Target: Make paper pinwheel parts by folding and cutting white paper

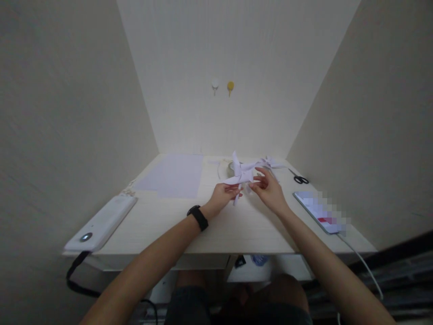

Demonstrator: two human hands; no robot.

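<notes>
White paper pinwheel (241, 169): brace the stick (236, 199), spare the blades (246, 177)

Held over the desk (176, 230), near the middle and straight ahead, with the blades uppermost and the stick slanting down below. Gripping that stick in the left hand (220, 197), just under the folded paper. Reaching in from the other side with the right hand (270, 193), fingers curved and spread at the nearest blade's edge, index finger raised. Cannot tell from this view whether pinching that edge, touching it or merely hovering close.

Apparently adjusting the folds, so treat the left grip as the anchor: firm enough to stop any twisting, light enough not to flatten the stick. Work with just 2 fingertips on the right, taking the blade by a folded part rather than by its thin tip. Ease the paper round its own curve; avoid pressing a fresh crease into it. To reach another blade, better turn the stick than pull on the paper. Lower the left wrist, watch (199, 217) and all, onto the desk for extra steadiness.

Mind the surroundings too. Avoid brushing the roll (230, 169) partly hidden behind the pinwheel, or snagging the other folded paper piece (268, 162) just beyond the right fingers. Leave the scissors (301, 179) lying farther right and the loose sheets (181, 176) on the left undisturbed.
</notes>
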